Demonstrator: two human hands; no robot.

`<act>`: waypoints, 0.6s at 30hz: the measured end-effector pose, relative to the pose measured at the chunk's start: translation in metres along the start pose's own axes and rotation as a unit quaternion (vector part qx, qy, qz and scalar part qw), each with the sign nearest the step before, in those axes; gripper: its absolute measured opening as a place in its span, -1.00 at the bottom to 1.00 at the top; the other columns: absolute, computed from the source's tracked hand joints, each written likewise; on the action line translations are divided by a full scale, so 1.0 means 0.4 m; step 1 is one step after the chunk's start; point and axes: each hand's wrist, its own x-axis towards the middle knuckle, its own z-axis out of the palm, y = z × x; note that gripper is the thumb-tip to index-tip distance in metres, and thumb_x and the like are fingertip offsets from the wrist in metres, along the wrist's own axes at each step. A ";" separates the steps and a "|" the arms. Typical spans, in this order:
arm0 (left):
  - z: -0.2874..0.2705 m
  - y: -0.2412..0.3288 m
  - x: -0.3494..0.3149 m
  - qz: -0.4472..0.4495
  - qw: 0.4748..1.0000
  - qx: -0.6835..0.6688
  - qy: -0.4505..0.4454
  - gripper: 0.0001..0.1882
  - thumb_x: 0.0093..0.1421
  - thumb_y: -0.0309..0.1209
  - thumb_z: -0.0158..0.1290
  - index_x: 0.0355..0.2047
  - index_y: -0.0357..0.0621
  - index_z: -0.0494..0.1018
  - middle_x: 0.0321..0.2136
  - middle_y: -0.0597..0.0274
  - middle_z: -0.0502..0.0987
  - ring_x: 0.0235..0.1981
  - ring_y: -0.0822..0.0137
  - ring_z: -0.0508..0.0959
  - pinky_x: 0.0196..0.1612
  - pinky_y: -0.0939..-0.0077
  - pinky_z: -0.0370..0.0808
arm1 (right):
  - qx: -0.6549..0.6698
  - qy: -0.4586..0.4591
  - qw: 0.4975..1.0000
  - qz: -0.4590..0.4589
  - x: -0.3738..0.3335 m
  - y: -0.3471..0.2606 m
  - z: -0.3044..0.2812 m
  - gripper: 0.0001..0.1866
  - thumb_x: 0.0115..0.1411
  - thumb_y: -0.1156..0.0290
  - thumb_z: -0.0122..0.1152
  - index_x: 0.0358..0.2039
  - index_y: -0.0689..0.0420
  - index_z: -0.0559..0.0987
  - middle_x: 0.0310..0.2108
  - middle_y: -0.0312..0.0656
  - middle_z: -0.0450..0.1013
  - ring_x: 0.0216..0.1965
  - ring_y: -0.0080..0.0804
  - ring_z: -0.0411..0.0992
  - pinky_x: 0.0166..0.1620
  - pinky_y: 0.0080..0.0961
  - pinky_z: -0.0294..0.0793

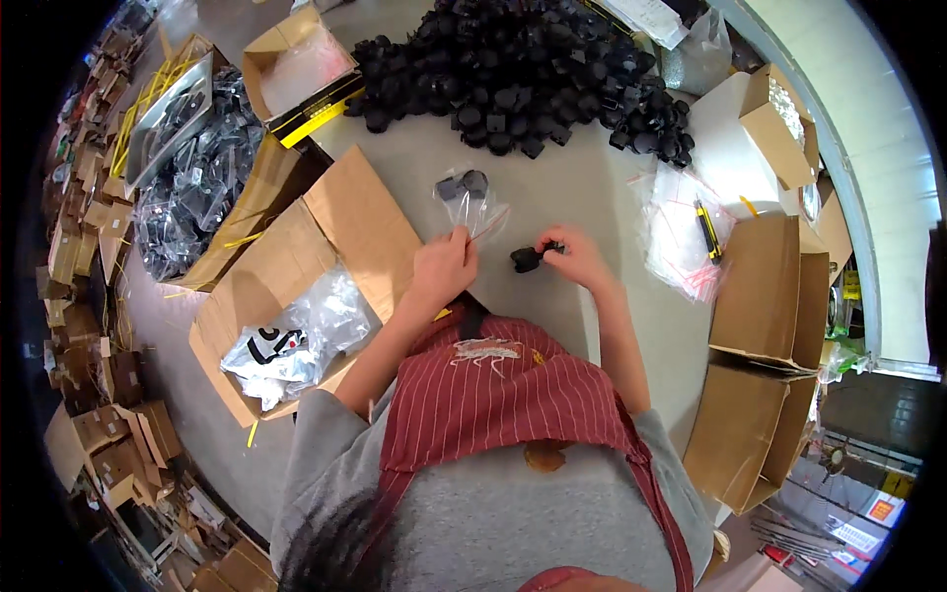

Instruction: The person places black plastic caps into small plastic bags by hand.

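Observation:
My left hand (446, 264) is closed on the edge of a small clear zip bag (472, 210) with a red seal line. Inside that bag lie black plastic parts, whose exact kind I cannot make out. To its right, my right hand (578, 259) pinches a small black plastic part (528, 259) with a rounded end, held just above the grey table (582, 178). Beyond both hands spreads a large heap of similar black parts (513, 74).
Flat clear zip bags (681, 232) lie at right under a yellow-black cutter (707, 233). Open cardboard boxes (764, 296) line the right edge. At left stands an open carton (360, 207) with plastic bags, beside a box of filled bags (197, 187). A small box (296, 74) sits at the back.

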 end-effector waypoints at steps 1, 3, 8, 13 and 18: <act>0.003 -0.006 -0.001 0.012 1.000 -0.004 0.006 -0.84 0.19 -0.32 0.05 -0.40 -0.13 0.39 -0.58 0.01 0.53 -0.53 -0.01 0.57 -0.46 0.08 0.51 | -0.056 0.006 0.994 -0.091 0.010 0.012 -0.010 -0.85 -0.03 0.50 0.12 -0.43 0.10 0.61 -0.41 -0.23 0.51 -0.28 -0.31 0.46 -0.21 -0.43 0.43; 0.008 -0.014 -0.003 0.006 1.000 -0.003 -0.004 -0.84 0.19 -0.32 0.05 -0.39 -0.13 0.39 -0.58 0.00 0.53 -0.52 -0.02 0.58 -0.46 0.07 0.51 | -0.092 0.027 0.985 -0.146 0.038 0.034 -0.026 -0.86 -0.04 0.54 0.10 -0.45 0.10 0.60 -0.39 -0.22 0.51 -0.25 -0.24 0.44 -0.17 -0.40 0.42; 0.027 -0.030 -0.010 -0.005 1.000 -0.019 -0.008 -0.84 0.19 -0.31 0.05 -0.39 -0.13 0.40 -0.57 -0.01 0.54 -0.50 -0.03 0.58 -0.45 0.07 0.51 | -0.137 0.231 0.925 -0.268 0.040 0.046 -0.002 -0.86 0.08 0.59 0.06 -0.40 0.13 0.58 -0.31 -0.13 0.50 -0.22 -0.09 0.43 -0.15 -0.27 0.44; 0.011 -0.003 -0.017 -0.024 0.999 -0.030 0.005 -0.83 0.20 -0.30 0.05 -0.38 -0.13 0.40 -0.56 0.01 0.54 -0.50 -0.02 0.59 -0.46 0.07 0.50 | -0.316 0.246 0.912 0.089 -0.049 -0.047 0.064 -0.60 0.27 0.09 0.12 -0.15 0.21 0.52 -0.19 0.04 0.45 -0.16 -0.02 0.49 -0.20 -0.17 0.50; 0.003 0.010 -0.019 -0.012 0.999 -0.029 0.007 -0.84 0.19 -0.31 0.06 -0.37 -0.14 0.39 -0.56 0.02 0.54 -0.51 -0.02 0.58 -0.47 0.07 0.49 | -0.172 0.154 0.968 0.100 -0.057 -0.017 0.122 -0.51 0.21 0.01 0.17 -0.15 0.25 0.53 -0.37 -0.01 0.49 -0.41 -0.08 0.52 -0.35 -0.24 0.52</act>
